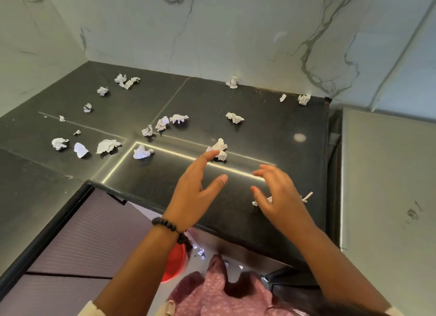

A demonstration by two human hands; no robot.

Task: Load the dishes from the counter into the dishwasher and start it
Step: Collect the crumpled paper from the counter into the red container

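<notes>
No dishes or dishwasher show yet — only crumpled paper balls [217, 149] on the dark desk [271, 126]. Left hand [195, 193] and right hand [278, 195] hover, fingers spread, holding nothing. Next, I think: find the dishes.

a black stone worktop [259, 126] fills the corner, its polished surface crossed by thin seams and a bright strip of reflected light [188, 156]. pale marble wall panels [212, 32] with grey veins rise behind it and to the left. on the right stands a tall grey panel [389, 185], perhaps an appliance side. below the worktop edge are ribbed mauve cabinet fronts [82, 245] and a light floor [212, 252].
</notes>
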